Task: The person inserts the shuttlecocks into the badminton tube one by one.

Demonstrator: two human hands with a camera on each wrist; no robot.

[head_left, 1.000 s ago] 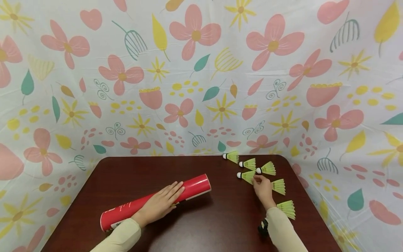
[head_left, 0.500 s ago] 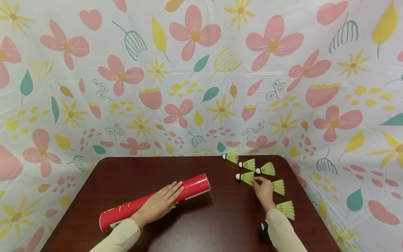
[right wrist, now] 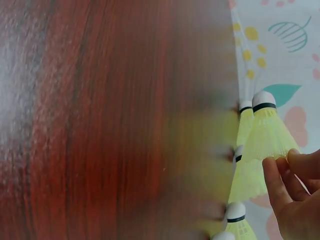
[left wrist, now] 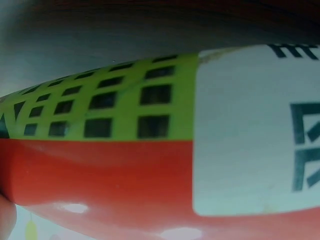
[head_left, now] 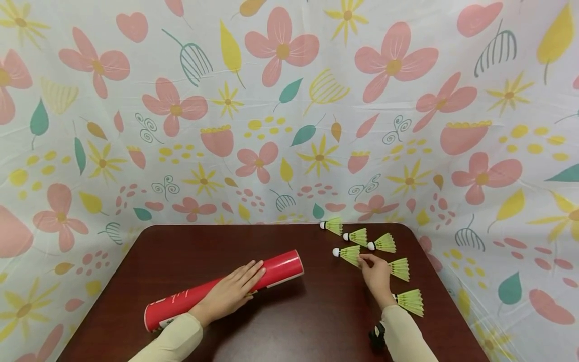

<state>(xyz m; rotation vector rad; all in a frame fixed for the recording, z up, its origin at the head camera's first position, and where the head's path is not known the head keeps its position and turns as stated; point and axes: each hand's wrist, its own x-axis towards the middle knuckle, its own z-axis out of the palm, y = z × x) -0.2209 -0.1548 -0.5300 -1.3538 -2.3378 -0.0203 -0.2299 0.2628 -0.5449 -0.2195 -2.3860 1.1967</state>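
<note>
A long red shuttlecock tube [head_left: 280,266] lies slanted across the left half of the table, its right end facing the middle. My left hand [head_left: 226,296] holds it from above, fingers across the top and thumb on the near side. The left wrist view shows the tube's red wall [left wrist: 100,170] up close, with a green checked band and a white label. On the right, my right hand [head_left: 377,279] pinches the skirt rim of a yellow shuttlecock [head_left: 347,255] between thumb and fingertips. Its white cork [right wrist: 264,98] points away from the hand.
Several more yellow shuttlecocks [head_left: 383,243] lie along the table's right side, corks facing left. One [head_left: 409,301] is close beside the right forearm. A black device [head_left: 377,336] sits at the right wrist. A flower-print curtain [head_left: 280,110] hangs behind the dark table [head_left: 199,246].
The right hand and its pinched shuttlecock have shifted slightly left, away from the neighbouring shuttlecocks. The left hand and red tube have stayed in place.
</note>
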